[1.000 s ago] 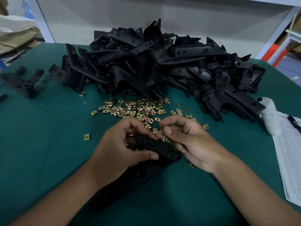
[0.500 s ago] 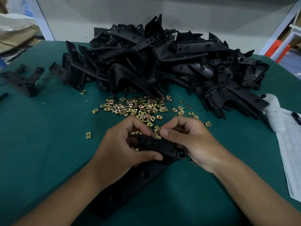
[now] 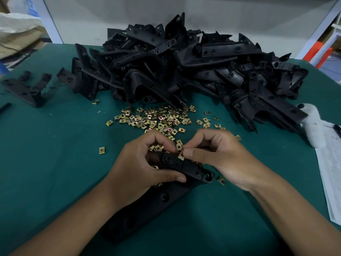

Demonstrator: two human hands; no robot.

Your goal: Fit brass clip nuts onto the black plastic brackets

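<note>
Clip nut [image 3: 181,155] now lower, seemingly touching bracket [image 3: 186,168] (loose nuts [image 3: 158,119] behind).

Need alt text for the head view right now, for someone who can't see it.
A person's left hand grips a black plastic bracket on a green table while the right hand pinches a small brass clip nut at its edge. Loose brass nuts and piled black brackets lie behind.

Single head-worn wide-angle view, facing forward and down, close over green table [image 3: 46,163], no second view
</note>
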